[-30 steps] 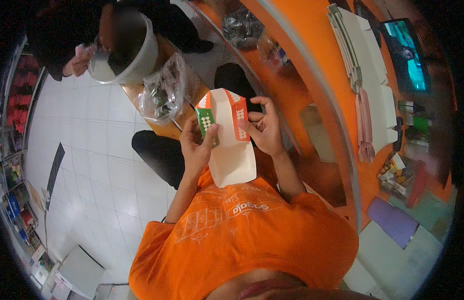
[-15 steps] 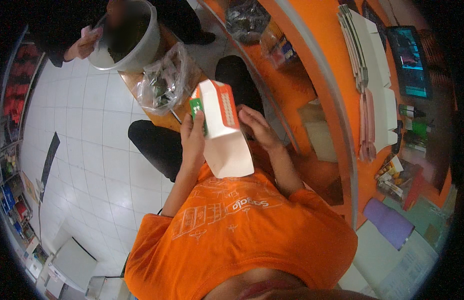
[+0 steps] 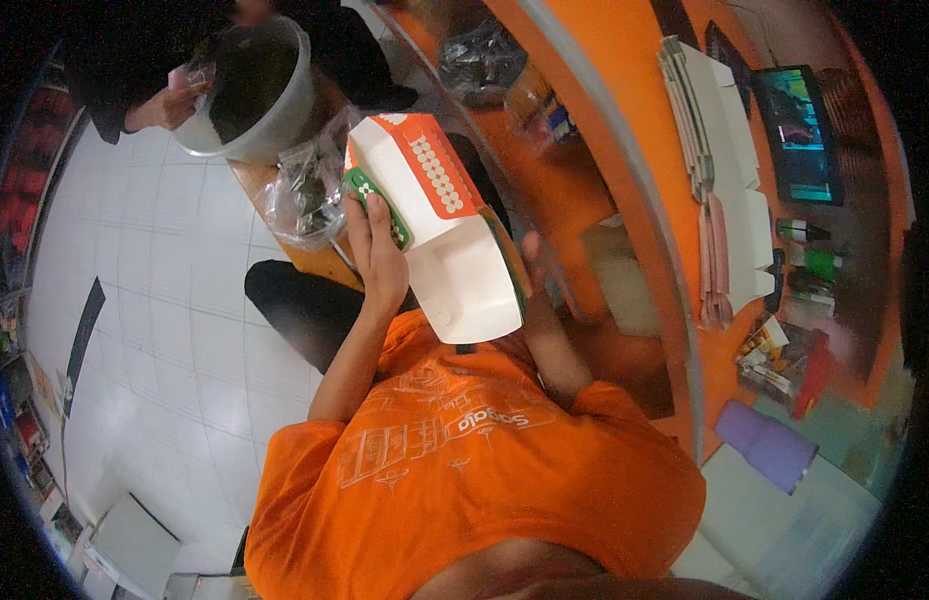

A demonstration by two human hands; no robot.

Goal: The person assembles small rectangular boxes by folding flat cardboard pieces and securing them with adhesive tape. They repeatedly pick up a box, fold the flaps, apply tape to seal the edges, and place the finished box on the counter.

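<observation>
A folded-up paper food box (image 3: 470, 280), white inside with orange and green patterned outer panels, is held in front of my chest with its lid raised. My left hand (image 3: 378, 250) grips its left side, the fingers lying over the green panel. Beside the box's right wall is my right hand (image 3: 535, 270), blurred and partly hidden by the box, so its grasp does not show. Past the box, a clear plastic bag (image 3: 305, 195) with dark green contents rests on a wooden bench (image 3: 330, 262).
Another person's hand (image 3: 170, 106) is at a large translucent bucket (image 3: 210, 140) at the far left. An orange counter (image 3: 625, 60) curves along my right, carrying a stack of flat cartons (image 3: 730, 150), a screen (image 3: 797, 130) and small bottles (image 3: 815, 262). A purple cloth (image 3: 767, 445) lies nearer.
The box has tilted so more of its inside shows, and its lid has moved up and left. My right hand has moved closer in behind the box's right wall.
</observation>
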